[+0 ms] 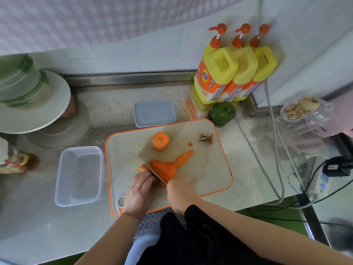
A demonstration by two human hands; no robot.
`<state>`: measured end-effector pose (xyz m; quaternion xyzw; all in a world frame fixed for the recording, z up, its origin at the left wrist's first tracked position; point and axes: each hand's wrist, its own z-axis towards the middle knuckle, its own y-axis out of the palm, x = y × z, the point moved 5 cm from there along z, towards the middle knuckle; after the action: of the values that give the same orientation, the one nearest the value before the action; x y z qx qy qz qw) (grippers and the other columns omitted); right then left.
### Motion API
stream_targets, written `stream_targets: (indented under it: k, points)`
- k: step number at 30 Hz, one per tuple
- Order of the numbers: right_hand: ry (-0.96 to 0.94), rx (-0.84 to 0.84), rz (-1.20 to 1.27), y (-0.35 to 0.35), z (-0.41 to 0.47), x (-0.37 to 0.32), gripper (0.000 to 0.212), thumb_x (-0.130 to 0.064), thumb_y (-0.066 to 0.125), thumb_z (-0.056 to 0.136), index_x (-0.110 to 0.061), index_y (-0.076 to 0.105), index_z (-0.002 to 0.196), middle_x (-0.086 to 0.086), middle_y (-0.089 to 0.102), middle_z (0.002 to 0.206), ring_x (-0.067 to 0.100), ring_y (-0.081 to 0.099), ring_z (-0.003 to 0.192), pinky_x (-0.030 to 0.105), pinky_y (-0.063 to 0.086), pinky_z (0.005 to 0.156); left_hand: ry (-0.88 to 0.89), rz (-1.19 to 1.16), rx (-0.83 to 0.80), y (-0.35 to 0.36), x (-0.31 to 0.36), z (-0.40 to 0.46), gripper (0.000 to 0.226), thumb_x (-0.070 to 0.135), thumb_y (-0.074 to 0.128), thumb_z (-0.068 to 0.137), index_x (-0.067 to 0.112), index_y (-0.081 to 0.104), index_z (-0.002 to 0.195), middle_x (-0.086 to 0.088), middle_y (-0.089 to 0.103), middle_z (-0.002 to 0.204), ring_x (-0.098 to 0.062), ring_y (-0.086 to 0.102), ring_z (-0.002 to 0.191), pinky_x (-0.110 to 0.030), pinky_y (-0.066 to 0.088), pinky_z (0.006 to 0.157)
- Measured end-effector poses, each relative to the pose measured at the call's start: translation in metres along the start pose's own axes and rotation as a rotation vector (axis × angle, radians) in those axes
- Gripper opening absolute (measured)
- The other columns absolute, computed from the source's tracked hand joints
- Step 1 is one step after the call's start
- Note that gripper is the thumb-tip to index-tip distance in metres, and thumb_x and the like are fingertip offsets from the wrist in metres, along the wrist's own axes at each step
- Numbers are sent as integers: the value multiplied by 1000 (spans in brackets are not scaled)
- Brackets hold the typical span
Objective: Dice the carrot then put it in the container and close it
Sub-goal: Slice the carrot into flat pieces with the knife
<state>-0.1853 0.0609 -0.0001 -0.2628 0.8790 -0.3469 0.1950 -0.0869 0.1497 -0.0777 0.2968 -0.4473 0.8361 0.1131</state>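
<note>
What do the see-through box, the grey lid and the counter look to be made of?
The clear rectangular container looks like thin glossy plastic: the counter shows through its walls. The grey-blue rectangular lid seems matte, opaque plastic with a moulded raised rim. The silvery countertop appears to be brushed stainless steel, with dull reflections and an embossed dotted pattern towards the back.

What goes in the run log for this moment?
stage: slicing | left hand holds carrot | right hand grips knife | container empty
</note>
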Motion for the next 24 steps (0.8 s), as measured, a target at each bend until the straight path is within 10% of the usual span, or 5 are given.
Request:
stream_targets:
  k: [24]
  points:
    - [22, -57, 62, 23, 0, 24, 21, -10, 44, 98, -6, 56, 114, 12, 63, 117, 29, 60, 108, 36, 47, 91, -13, 30, 11, 1, 0, 0, 13, 9, 56, 91, 11, 61, 103, -7, 63, 106, -27, 57, 100, -36, 50, 88]
